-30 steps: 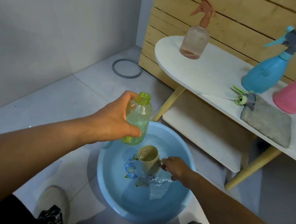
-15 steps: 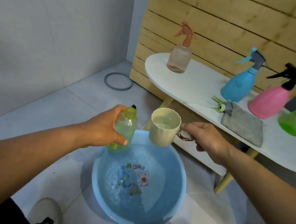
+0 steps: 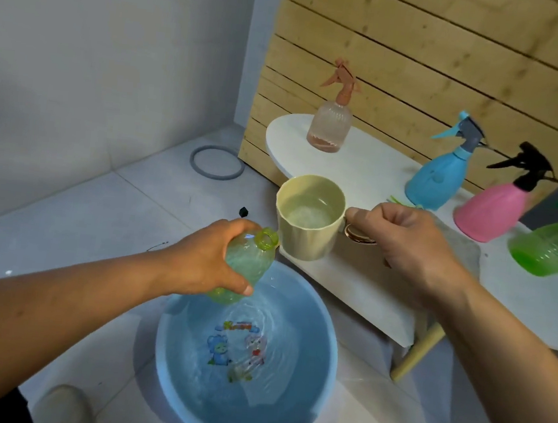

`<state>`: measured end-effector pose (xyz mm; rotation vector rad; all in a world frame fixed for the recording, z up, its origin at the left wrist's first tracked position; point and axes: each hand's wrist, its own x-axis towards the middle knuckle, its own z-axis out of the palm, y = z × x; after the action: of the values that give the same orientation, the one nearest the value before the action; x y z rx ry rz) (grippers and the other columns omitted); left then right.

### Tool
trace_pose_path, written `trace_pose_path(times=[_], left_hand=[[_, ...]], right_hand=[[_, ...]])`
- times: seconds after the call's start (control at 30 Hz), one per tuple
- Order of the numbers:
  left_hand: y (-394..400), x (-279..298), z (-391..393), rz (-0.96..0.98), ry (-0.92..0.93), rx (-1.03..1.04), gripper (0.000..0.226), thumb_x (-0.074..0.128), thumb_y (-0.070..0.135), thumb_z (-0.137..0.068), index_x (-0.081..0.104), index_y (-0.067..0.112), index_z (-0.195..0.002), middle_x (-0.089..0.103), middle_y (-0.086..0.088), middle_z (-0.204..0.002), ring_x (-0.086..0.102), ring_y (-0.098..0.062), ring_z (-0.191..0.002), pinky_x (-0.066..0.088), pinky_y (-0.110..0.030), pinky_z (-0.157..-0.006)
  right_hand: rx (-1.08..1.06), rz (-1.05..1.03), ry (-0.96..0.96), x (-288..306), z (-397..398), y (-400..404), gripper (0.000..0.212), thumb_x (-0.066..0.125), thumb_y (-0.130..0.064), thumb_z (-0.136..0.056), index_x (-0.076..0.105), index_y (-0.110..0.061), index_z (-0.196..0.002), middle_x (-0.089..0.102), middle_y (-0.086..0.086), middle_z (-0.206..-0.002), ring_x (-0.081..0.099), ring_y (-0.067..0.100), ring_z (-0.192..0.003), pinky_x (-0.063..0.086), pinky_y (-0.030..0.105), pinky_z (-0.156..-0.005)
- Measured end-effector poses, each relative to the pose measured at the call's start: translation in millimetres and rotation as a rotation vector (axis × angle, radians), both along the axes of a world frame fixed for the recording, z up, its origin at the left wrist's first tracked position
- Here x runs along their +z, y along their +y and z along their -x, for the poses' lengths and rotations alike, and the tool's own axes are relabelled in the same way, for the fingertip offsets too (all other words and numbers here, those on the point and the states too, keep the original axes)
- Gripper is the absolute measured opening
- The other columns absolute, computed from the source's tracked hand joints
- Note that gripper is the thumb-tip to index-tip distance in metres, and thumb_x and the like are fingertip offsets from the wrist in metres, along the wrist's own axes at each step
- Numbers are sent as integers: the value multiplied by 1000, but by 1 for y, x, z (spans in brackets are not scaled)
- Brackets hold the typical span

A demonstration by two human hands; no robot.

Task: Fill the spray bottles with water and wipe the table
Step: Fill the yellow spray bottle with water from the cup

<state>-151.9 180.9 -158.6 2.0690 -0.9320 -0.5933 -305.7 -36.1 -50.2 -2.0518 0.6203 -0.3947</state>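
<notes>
While both hands work above the floor, near to far:
Basin (image 3: 318, 381): blue, on the tiled floor nearest the person, holding rippled water with cartoon prints on its bottom.
Left grip (image 3: 208, 266): the left hand is clenched around the body of the open green bottle (image 3: 251, 263), fingers and thumb wrapped round it, over the far left rim of the basin.
Green bottle: capless, tilted with its mouth up and to the right, toward the cup; whether mouth and cup touch I cannot tell.
Right grip (image 3: 405, 238): the right hand grasps the shiny handle of the cream cup (image 3: 308, 218), fingers curled round it.
Cream cup: held just right of and above the bottle's mouth, upright, with water inside.
Desk (image 3: 379, 163): white, rounded at its left end, against a slatted wooden wall.
Grey cloth (image 3: 463, 248): at the desk's near edge, partly behind the right hand.
Far edge of the desk, left to right: peach spray bottle (image 3: 332, 120), blue spray bottle (image 3: 441, 173), pink spray bottle (image 3: 495, 206).
Right end: green spray bottle (image 3: 549, 246), blurred.
</notes>
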Motion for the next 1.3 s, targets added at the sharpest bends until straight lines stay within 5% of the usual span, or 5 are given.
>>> trace_pose_path(times=[0.1,0.43,0.67,0.93,1.3], left_hand=[[-3,1,-1,24,-8,-2,93,97,29,-65,46,39,-142,55,9,-130,57,-10,-116,54,-31,-96],[-5,1,4,21,-2,-28,90,96,25,-68,45,35,-142,54,7,-130,56,-14,-115,54,-35,-96],[-6,1,5,10,-13,-42,91,95,24,-69,45,33,-143,55,8,-129,56,-13,-114,52,-28,-93],[-4,-2,4,11,3,-45,87,96,30,-66,46,39,-137,57,19,-117,57,0,-103,47,-16,-77],[-3,1,7,-20,18,-58,87,96,29,-67,45,36,-138,59,13,-121,59,-10,-110,55,-31,-91]], right_hand=[[-7,39,-8,-1,1,1,55,75,-45,-85,59,8,-82,62,29,-82,43,21,-69,35,37,-65],[-11,237,0,-10,3,-6,47,74,-50,-84,62,-7,-71,43,-9,-51,34,6,-49,30,21,-44],[-12,305,5,-12,4,-8,40,74,-55,-82,61,-19,-69,43,-11,-50,36,6,-49,35,33,-51],[-15,365,1,-8,4,-1,34,72,-56,-82,61,-25,-71,45,-11,-49,38,5,-48,35,32,-50],[-9,402,-4,-4,1,7,35,72,-54,-83,61,-24,-69,47,-12,-48,39,5,-47,35,31,-48]])
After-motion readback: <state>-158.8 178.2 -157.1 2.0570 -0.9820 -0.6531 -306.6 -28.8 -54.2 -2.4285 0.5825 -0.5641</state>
